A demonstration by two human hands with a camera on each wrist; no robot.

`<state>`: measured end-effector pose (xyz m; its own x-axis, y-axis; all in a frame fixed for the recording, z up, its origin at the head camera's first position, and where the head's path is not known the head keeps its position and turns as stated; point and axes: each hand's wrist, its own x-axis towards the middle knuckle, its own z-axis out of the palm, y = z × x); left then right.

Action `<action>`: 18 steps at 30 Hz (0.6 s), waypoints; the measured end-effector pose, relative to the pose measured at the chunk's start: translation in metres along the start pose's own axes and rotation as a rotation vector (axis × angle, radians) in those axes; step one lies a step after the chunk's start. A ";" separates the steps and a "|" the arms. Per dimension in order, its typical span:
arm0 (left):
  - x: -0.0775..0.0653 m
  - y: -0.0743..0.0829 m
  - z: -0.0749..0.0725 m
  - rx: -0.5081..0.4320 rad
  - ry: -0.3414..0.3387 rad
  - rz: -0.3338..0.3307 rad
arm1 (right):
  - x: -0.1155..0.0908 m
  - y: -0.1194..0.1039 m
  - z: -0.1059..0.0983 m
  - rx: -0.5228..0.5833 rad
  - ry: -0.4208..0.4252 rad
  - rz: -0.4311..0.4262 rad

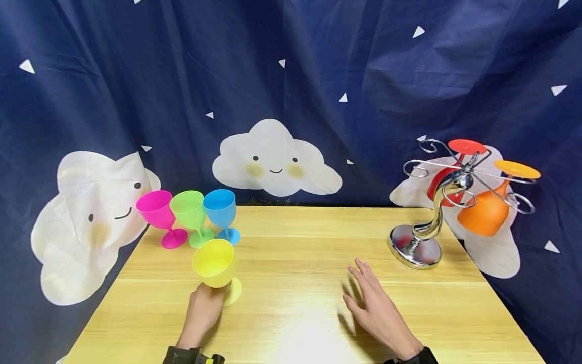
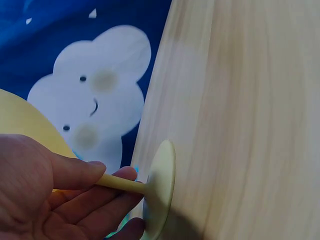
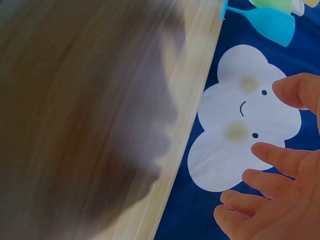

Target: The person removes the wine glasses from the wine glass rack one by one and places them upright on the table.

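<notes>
My left hand (image 1: 205,307) pinches the stem of a yellow goblet (image 1: 214,264) at the left front of the table. In the left wrist view the thumb lies along the thin stem (image 2: 120,183), with fingers behind it near the round foot (image 2: 161,187). Whether that foot touches the table I cannot tell. Behind it stand a pink goblet (image 1: 156,210), a green goblet (image 1: 188,210) and a blue goblet (image 1: 221,210), all upright in a row. My right hand (image 1: 375,306) holds nothing; its fingers are spread over the table at the right.
A chrome goblet rack (image 1: 429,217) stands at the right back on a round base. From its wire arms hang a red goblet (image 1: 466,147) and an orange goblet (image 1: 486,212), both upside down. A dark blue curtain (image 1: 313,76) with clouds backs the wooden table (image 1: 291,283).
</notes>
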<state>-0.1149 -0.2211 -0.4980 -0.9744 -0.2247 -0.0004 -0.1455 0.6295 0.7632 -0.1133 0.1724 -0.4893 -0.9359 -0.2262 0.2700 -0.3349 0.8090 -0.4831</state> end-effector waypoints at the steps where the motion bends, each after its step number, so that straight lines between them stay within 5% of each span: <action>1: 0.002 -0.003 -0.004 0.009 0.001 -0.005 | 0.000 0.000 0.000 -0.001 -0.004 0.000; 11: 0.022 -0.029 -0.040 0.039 -0.017 -0.096 | -0.001 0.000 0.000 0.010 -0.023 0.019; 18: 0.039 -0.049 -0.062 0.048 0.041 -0.152 | -0.004 0.001 -0.001 0.009 -0.024 0.017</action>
<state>-0.1353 -0.3068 -0.4949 -0.9330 -0.3494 -0.0864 -0.2995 0.6207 0.7246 -0.1102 0.1744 -0.4903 -0.9437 -0.2255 0.2419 -0.3199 0.8081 -0.4947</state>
